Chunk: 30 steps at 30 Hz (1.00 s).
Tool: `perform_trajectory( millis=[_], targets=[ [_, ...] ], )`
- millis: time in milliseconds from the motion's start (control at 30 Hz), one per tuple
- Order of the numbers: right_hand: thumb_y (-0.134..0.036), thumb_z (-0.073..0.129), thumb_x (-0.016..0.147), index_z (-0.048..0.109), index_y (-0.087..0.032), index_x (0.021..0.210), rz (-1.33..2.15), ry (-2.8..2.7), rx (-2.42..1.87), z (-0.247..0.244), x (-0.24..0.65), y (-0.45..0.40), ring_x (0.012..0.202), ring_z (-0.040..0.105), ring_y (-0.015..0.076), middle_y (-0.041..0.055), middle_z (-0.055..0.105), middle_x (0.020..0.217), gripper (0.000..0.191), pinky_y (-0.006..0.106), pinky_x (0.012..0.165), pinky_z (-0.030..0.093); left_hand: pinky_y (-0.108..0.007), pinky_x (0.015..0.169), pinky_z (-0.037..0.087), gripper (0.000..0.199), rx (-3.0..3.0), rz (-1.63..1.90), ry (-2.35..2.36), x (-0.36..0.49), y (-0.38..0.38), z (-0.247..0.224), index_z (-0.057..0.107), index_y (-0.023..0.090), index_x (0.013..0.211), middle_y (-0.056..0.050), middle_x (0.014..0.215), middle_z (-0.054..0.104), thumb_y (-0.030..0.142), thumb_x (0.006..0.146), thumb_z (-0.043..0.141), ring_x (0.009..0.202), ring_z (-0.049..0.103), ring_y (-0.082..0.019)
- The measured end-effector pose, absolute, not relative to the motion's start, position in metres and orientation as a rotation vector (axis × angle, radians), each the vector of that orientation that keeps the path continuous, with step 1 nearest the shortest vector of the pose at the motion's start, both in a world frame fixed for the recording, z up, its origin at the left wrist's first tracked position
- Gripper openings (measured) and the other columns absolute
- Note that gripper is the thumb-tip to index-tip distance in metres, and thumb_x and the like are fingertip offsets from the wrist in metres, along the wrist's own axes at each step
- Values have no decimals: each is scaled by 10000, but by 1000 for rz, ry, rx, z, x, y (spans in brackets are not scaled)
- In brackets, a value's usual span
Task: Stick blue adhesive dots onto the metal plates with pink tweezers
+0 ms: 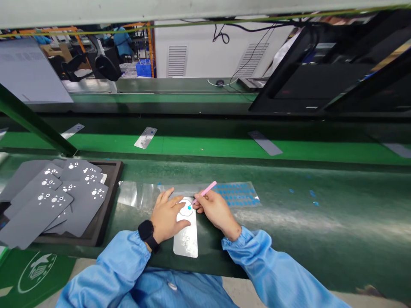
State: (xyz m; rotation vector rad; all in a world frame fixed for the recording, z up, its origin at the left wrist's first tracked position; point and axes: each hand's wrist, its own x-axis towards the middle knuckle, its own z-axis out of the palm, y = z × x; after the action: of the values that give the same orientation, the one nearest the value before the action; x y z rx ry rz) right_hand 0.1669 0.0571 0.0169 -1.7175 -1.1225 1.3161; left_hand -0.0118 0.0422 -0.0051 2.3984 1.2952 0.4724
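Observation:
A pale phone back panel [186, 239] lies on the green bench with a ring-shaped outline near its far end. My left hand [167, 216] rests over its left side, fingers spread, thumb across the panel. Pink tweezers [208, 188] are pinched in my right hand [216, 209], their tip down at a small blue sticker [189, 208] inside the outline. Whether the tip grips the sticker, I cannot tell. Behind my right hand lies a clear sheet with rows of blue stickers [239, 194]. A strip of clear film [130, 193] stretches out to the left.
At the left, a dark tray [111, 192] holds a loose pile of grey panels [58, 201]. Beyond the bench edge, several panels lie on a green belt [199, 147], one silvery panel [146, 137] among them. Blue scraps [312, 193] lie to the right. A green post [35, 122] slants at left.

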Motion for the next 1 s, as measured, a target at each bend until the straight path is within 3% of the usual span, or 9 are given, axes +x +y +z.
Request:
perform_trajectory(
  millis=[500, 1000],
  targets=[
    [-203, 541, 806, 563, -193, 677, 1293, -1185, -1765, 25, 165, 55, 488, 625, 140, -9, 645, 554, 131, 232, 484, 499, -561, 1005, 322, 408, 2466, 483, 1281, -13, 41, -3, 689, 237, 1028, -88, 1134, 643, 444, 685, 769, 1257, 391, -367],
    [-289, 556, 772, 576, -208, 737, 1208, -1223, -1685, 12, 168, 50, 587, 672, 192, 22, 675, 614, 90, 286, 538, 544, -572, 1009, 289, 303, 2530, 308, 1318, -5, 36, 10, 678, 279, 1047, -81, 1205, 570, 396, 768, 703, 1254, 364, -348]
  ],
)
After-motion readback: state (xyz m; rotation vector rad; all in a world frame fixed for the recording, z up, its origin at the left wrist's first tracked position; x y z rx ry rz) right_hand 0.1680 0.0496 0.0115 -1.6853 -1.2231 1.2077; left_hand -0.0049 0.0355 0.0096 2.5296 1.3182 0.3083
